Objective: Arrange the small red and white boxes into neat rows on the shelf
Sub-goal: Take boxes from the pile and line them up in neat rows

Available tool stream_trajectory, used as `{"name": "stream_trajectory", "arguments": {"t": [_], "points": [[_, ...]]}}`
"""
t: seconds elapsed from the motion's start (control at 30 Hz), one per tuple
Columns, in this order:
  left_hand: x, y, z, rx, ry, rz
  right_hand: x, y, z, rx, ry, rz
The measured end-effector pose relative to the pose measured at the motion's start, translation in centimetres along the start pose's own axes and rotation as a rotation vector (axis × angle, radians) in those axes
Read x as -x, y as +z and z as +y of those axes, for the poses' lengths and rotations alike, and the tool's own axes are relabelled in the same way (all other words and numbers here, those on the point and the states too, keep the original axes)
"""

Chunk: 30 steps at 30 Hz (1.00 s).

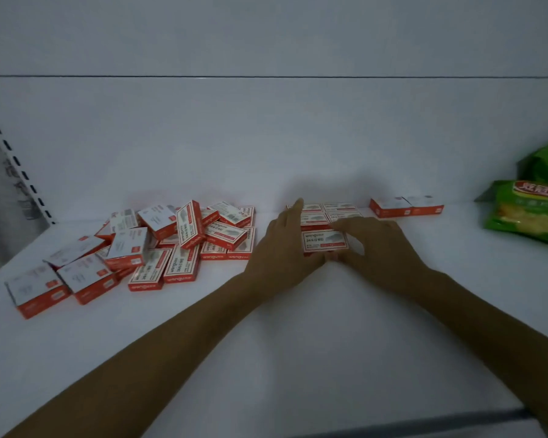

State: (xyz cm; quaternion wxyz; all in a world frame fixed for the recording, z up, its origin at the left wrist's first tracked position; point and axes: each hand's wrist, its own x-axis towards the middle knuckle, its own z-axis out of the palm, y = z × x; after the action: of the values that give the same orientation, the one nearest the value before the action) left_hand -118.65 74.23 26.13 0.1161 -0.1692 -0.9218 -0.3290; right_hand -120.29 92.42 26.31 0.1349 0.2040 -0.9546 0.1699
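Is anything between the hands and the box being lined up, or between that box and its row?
Nothing visible. Left hand and right hand are on the front box, which sits against the arranged rows. The loose pile lies apart to the left, green snack bags far right.

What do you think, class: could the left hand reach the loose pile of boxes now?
Probably yes: the loose pile lies just left of the left hand, with nothing between them.
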Motion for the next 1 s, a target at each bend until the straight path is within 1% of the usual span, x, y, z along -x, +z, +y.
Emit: {"name": "stream_trajectory", "arguments": {"t": [0.1, 0.2, 0.27, 0.33, 0.5, 0.63, 0.9, 1.0], "points": [[-0.6, 1.0, -1.0, 0.039, -0.038, 0.039, -0.1, 0.6, 0.8, 0.003, 0.006, -0.018], [-1.0, 1.6, -2.2, 0.069, -0.051, 0.079, 0.3, 0.1, 1.0, -0.021, 0.008, 0.028], [-1.0, 1.7, -2.4, 0.044, -0.032, 0.074, 0.7, -0.3, 0.6, -0.034, -0.001, 0.038], [-1.0, 1.7, -2.2, 0.038, -0.019, 0.071, 1.1, -0.3, 0.1, -0.017, -0.027, 0.011], [-0.7, 1.6, -2.3, 0.053, -0.036, 0.057, 1.1, 0.2, 0.0, 0.057, -0.066, -0.032], [-0.5, 1.5, -2.3, 0.047, -0.055, 0.079, 0.9, 0.5, -0.4, 0.1, -0.061, -0.084], [-0.4, 1.6, -2.1, 0.043, -0.06, 0.056, 0.3, 0.8, -0.6, 0.145, -0.048, -0.079], [-0.4, 1.6, -2.2, 0.042, -0.062, 0.06, 0.2, 0.6, -0.6, 0.148, -0.036, -0.112]]}}
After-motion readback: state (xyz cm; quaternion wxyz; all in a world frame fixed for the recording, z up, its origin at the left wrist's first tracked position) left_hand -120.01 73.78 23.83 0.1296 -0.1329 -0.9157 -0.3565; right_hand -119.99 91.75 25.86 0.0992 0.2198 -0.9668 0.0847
